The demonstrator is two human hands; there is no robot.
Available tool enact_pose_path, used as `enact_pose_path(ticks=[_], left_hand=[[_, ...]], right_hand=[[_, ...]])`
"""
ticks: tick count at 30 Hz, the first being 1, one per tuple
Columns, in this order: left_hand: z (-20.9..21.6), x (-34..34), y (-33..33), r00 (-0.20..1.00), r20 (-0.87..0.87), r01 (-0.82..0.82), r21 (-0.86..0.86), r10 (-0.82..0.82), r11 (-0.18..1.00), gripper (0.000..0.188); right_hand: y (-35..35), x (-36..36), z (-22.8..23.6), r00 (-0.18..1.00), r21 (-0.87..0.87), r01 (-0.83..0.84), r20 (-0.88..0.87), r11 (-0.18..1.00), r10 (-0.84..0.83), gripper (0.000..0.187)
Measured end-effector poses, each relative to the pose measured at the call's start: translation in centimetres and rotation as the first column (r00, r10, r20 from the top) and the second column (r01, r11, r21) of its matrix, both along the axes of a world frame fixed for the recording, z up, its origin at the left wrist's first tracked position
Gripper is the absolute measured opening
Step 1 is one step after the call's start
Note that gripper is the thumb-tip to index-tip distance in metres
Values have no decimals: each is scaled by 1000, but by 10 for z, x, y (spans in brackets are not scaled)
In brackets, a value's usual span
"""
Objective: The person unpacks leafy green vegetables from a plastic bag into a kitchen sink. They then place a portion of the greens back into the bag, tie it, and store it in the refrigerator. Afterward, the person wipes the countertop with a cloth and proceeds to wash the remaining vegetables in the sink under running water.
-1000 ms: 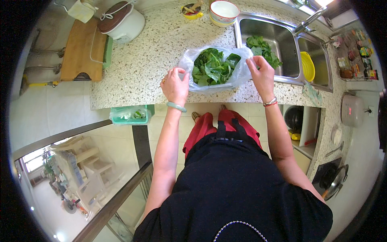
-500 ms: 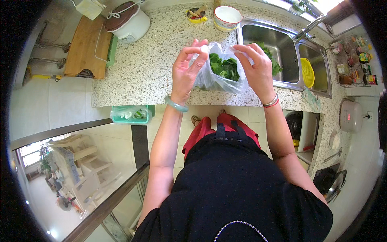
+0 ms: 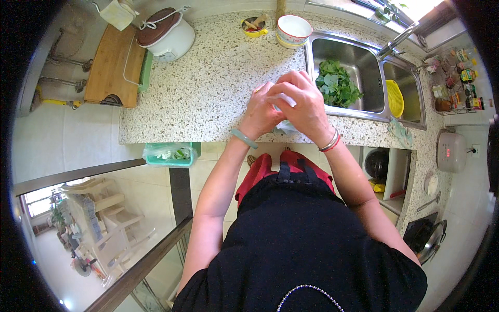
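Left hand (image 3: 261, 112) and right hand (image 3: 305, 108) together, both clamped on a translucent white plastic bag (image 3: 284, 100), mostly hidden beneath them, near the front edge of the brown-speckled cream table (image 3: 202, 93). Rectangular steel sink (image 3: 358, 113) borders the right hand; speckled surface stretches leftward to the round white cooker (image 3: 175, 44).

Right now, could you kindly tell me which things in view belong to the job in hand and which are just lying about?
Job:
- plastic bag, between left hand and right hand
- probably leafy greens in sink

Lying about:
- white cooker
- wooden board
- bowl
- yellow basket
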State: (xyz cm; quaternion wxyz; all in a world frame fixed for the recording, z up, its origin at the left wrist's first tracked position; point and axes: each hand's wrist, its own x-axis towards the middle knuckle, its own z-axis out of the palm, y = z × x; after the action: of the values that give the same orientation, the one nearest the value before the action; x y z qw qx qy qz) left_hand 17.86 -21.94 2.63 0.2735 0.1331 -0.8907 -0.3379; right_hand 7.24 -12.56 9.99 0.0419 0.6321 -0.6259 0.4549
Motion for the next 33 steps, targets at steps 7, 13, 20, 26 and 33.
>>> enact_pose_path(ticks=[7,13,20,26,33], left_hand=[[-7,-4,-5,999,-50,28,263,-16,964,29],[18,-6,1,986,-163,79,340,-24,937,28],[14,0,-12,988,149,-71,238,36,969,27],[11,-8,-28,933,345,-108,552,-108,827,37],[14,-4,-33,972,0,109,887,-236,449,36]], right_hand=[[-5,-15,-12,881,64,-34,472,997,0,22],[3,-41,-59,653,269,-127,747,955,-124,30],[4,-32,-63,568,236,-28,803,971,-179,19],[7,-25,-54,512,223,7,836,975,-195,20],[22,-20,-46,741,196,-94,668,976,-63,15]])
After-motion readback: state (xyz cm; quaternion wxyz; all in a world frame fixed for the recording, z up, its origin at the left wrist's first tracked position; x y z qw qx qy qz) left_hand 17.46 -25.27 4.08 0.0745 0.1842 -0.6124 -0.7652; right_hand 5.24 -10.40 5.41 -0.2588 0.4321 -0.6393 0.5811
